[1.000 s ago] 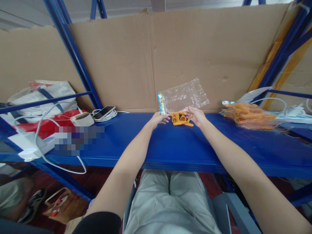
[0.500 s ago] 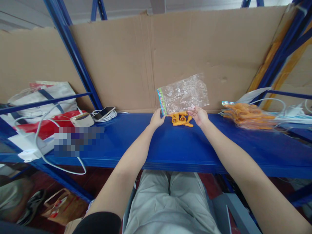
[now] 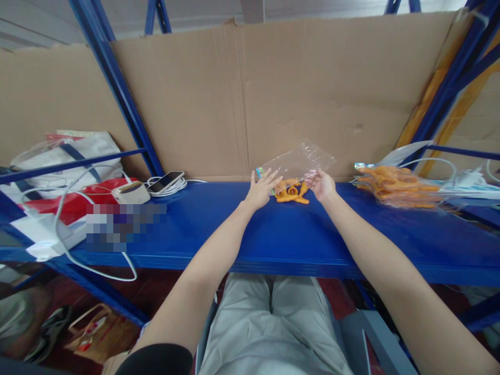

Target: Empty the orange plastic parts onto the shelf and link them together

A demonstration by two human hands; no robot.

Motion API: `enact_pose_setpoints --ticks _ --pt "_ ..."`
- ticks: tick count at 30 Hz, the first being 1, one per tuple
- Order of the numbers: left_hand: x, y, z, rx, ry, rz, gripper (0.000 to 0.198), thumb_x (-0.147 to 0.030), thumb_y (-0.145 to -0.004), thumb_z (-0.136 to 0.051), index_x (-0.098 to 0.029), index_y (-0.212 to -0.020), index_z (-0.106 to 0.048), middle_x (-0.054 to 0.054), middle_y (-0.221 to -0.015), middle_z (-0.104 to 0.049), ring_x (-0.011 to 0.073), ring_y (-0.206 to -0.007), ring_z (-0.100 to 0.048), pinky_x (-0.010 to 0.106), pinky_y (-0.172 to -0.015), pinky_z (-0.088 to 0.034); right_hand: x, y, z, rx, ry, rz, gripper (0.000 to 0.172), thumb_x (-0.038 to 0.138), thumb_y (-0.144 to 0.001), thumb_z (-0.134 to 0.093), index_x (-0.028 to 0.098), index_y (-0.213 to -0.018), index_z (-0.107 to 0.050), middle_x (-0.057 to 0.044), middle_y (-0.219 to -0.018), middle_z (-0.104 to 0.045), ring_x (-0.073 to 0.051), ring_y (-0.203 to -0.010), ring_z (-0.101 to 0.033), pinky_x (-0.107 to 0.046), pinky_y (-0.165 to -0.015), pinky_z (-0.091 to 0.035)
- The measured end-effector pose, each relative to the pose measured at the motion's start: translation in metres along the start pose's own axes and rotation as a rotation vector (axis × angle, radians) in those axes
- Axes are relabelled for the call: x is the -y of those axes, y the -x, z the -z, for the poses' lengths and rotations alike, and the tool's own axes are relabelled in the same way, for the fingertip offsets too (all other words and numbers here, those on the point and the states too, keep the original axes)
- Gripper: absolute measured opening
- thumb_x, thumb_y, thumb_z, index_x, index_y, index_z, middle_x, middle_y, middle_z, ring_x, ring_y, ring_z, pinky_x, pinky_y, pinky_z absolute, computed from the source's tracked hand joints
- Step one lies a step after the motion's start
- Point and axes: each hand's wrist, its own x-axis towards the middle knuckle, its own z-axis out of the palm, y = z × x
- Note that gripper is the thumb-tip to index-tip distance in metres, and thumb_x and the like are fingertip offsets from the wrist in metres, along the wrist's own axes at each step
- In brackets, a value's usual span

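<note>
A clear plastic bag (image 3: 299, 159) with a colourful printed strip leans back above the shelf, against the cardboard. My left hand (image 3: 262, 190) is open, its fingers spread across the strip end, which it mostly covers. At the other end, my right hand (image 3: 322, 185) has its fingertips closed on the lower part of the bag. Between the hands, orange plastic pieces (image 3: 292, 195) with round openings lie on the blue shelf (image 3: 289, 234). The bag and my left fingers partly cover them, and their exact kind is unclear.
On the right lies a clear bag of similar orange pieces (image 3: 394, 185), near white cables. A phone (image 3: 167, 181) rests on a coiled cable at left, beside a white charger (image 3: 130, 192), a power strip (image 3: 49, 234) and a white bag (image 3: 94, 151). Cardboard (image 3: 187, 104) stands behind.
My left hand has let go of the strip end and spread its fingers over it. The bag has sunk lower and tipped. My right hand has shifted slightly.
</note>
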Motion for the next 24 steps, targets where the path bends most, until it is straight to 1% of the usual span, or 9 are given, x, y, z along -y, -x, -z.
enact_pose_setpoints --ticks 3,6,12,14,16,18,20,22,24 --pt "-0.002 -0.001 0.004 0.021 0.057 -0.069 0.076 0.002 -0.081 -0.039 -0.028 -0.151 -0.044 0.004 -0.161 -0.040 0.0220 -0.153 -0.029 0.062 -0.124 0.005 0.002 0.003 0.000 -0.003 -0.007 -0.017 0.033 0.027 -0.103 -0.040 0.020 -0.076 -0.057 0.000 -0.062 -0.066 -0.010 -0.047 -0.057 -0.019 -0.052 -0.049" --pt "-0.001 -0.005 0.006 -0.010 0.111 -0.047 0.067 -0.002 -0.085 -0.039 -0.027 -0.145 -0.053 0.006 -0.156 -0.048 0.0224 -0.149 -0.037 0.060 -0.125 0.004 0.003 0.007 -0.002 0.035 0.013 0.000 0.030 0.028 -0.102 -0.041 0.021 -0.079 -0.059 0.000 -0.071 -0.071 -0.009 -0.049 -0.058 -0.019 -0.051 -0.048" --pt "0.017 -0.009 0.006 -0.089 0.104 0.188 0.055 -0.010 -0.088 -0.041 -0.020 -0.138 -0.061 0.015 -0.146 -0.057 0.0335 -0.145 -0.042 0.063 -0.123 0.001 0.000 0.013 -0.007 0.117 0.042 0.006 0.010 0.021 -0.092 -0.055 0.022 -0.086 -0.063 0.001 -0.090 -0.076 -0.010 -0.057 -0.064 -0.020 -0.052 -0.050" --pt "0.030 -0.003 0.007 -0.076 -0.021 0.290 0.055 -0.010 -0.087 -0.041 -0.018 -0.137 -0.062 0.018 -0.137 -0.064 0.0348 -0.141 -0.047 0.064 -0.123 0.001 -0.005 0.012 -0.008 0.141 0.089 0.010 0.005 0.018 -0.087 -0.063 0.021 -0.085 -0.065 0.000 -0.088 -0.075 -0.010 -0.058 -0.064 -0.020 -0.052 -0.049" --pt "0.046 0.007 0.011 0.010 -0.161 0.393 0.049 -0.011 -0.086 -0.044 -0.017 -0.128 -0.068 0.020 -0.122 -0.072 0.0361 -0.133 -0.055 0.066 -0.121 -0.002 -0.010 0.011 -0.009 0.154 0.165 0.038 0.006 0.014 -0.082 -0.068 0.020 -0.084 -0.068 0.000 -0.085 -0.075 -0.010 -0.060 -0.065 -0.020 -0.055 -0.049" --pt "0.063 0.017 0.017 0.131 -0.264 0.512 0.039 -0.013 -0.086 -0.049 -0.017 -0.115 -0.074 0.020 -0.107 -0.076 0.0381 -0.125 -0.060 0.069 -0.118 -0.004 -0.018 0.008 -0.009 0.167 0.271 0.095 0.011 0.010 -0.078 -0.073 0.019 -0.083 -0.071 -0.001 -0.082 -0.075 -0.012 -0.067 -0.067 -0.022 -0.064 -0.053" --pt "0.079 0.027 0.024 0.225 -0.272 0.645 0.031 -0.015 -0.086 -0.052 -0.017 -0.106 -0.076 0.021 -0.104 -0.076 0.0393 -0.121 -0.063 0.072 -0.116 -0.004 -0.026 0.004 -0.008 0.210 0.421 0.179 0.016 0.007 -0.072 -0.077 0.019 -0.081 -0.073 -0.002 -0.083 -0.076 -0.015 -0.079 -0.070 -0.029 -0.082 -0.056" --pt "0.095 0.037 0.030 0.237 -0.230 0.724 0.028 -0.017 -0.086 -0.054 -0.019 -0.102 -0.077 0.021 -0.104 -0.075 0.0398 -0.121 -0.063 0.074 -0.114 -0.002 -0.034 0.000 -0.006 0.309 0.624 0.291 0.021 0.006 -0.065 -0.080 0.021 -0.079 -0.075 -0.003 -0.091 -0.077 -0.020 -0.097 -0.071 -0.040 -0.100 -0.052" --pt "0.109 0.046 0.033 0.178 -0.137 0.747 0.027 -0.022 -0.085 -0.055 -0.022 -0.103 -0.076 0.021 -0.105 -0.076 0.0421 -0.123 -0.061 0.078 -0.112 -0.001 -0.041 -0.003 -0.003 0.439 0.860 0.403 0.026 0.008 -0.061 -0.083 0.024 -0.080 -0.076 -0.004 -0.106 -0.077 -0.027 -0.115 -0.067 -0.049 -0.112 -0.043"
